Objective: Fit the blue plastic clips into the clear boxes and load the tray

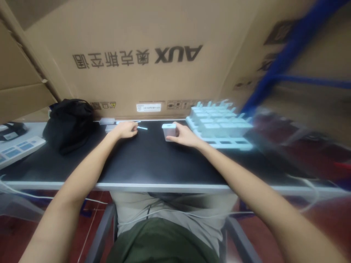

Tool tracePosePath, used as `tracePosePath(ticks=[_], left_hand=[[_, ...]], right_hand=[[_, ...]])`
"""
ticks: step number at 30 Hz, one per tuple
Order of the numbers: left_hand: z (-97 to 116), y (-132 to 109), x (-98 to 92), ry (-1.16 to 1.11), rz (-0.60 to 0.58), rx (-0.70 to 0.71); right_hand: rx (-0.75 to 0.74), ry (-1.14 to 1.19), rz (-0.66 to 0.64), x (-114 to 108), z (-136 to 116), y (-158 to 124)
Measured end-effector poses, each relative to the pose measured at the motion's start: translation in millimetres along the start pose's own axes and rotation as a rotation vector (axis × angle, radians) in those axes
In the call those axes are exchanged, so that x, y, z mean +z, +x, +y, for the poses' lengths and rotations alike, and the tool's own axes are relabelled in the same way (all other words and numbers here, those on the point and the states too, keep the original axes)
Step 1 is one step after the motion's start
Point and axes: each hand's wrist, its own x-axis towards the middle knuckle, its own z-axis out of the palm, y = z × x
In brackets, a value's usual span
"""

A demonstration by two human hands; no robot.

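My right hand [185,135] grips a small translucent box [170,133] with a pale blue lid from its right side, just above the black tabletop. Farther left, my left hand [126,129] is closed, its fingers curled downward. A thin light-blue spoon [142,128] juts out to the right from its fingertips; blur hides its far details. Behind and beside that hand lie small clear boxes [107,121] and another light-blue strip. To the right of my right hand stands a pale blue rack [233,143] holding several lidded boxes [216,128], with thin handles sticking up.
A black cloth bag [70,126] sits at the left, beside a white panel [22,151] with blue squares. Large cardboard boxes [137,84] wall off the back of the table [164,171]. A blue metal post [285,54] slants at the right. White cables hang along the front edge.
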Motion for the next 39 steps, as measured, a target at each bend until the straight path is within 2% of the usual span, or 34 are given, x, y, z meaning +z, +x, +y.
tracePosePath(ticks=[5,7,10,13,16,18,19,21,23,25,28,32,36,39], left_hand=[[-1.5,6.0,11.7,-0.107,0.007,0.056],[-3.6,4.8,9.6,-0.075,0.017,0.020],[-14.7,-1.3,-1.9,0.074,0.078,-0.133],[-34.4,-9.2,-16.1,0.214,0.100,-0.366],[-54.1,-15.3,-22.4,0.202,-0.052,-0.591],[-62.0,-17.8,-20.3,0.145,-0.113,-0.680],[-63.6,-18.5,-17.8,0.118,-0.101,-0.700],[-61.6,-18.6,-11.3,0.088,0.016,-0.695],[-53.0,-15.6,-4.0,0.084,0.159,-0.622],[-38.8,-8.4,4.1,0.081,0.237,-0.466],[-11.8,8.1,17.5,0.066,0.190,-0.181],[20.2,24.7,31.0,0.041,0.111,0.046],[37.7,23.5,34.2,-0.118,0.133,0.316],[44.1,20.3,35.4,-0.193,0.153,0.417]], right_hand=[[-0.019,-0.013,-0.016,0.9,2.2,0.6],[-0.024,-0.016,-0.007,1.5,3.2,0.6],[-0.021,-0.013,-0.002,1.7,4.2,0.8],[-0.006,-0.026,-0.019,2.0,3.5,1.3],[0.021,-0.048,-0.047,2.5,1.4,1.7],[0.037,-0.049,-0.064,2.9,-0.1,1.5],[0.040,-0.044,-0.071,3.1,-0.8,1.3],[0.034,-0.024,-0.087,3.3,-2.0,0.7],[0.021,-0.002,-0.107,3.5,-3.1,0.2],[0.023,0.003,-0.124,3.5,-4.2,-0.2],[0.046,-0.010,-0.142,3.7,-5.3,-0.3],[0.035,-0.002,-0.151,4.5,-5.1,0.1],[0.015,-0.024,-0.158,4.9,-4.3,1.1],[0.000,-0.003,-0.164,4.8,-3.9,1.6]])
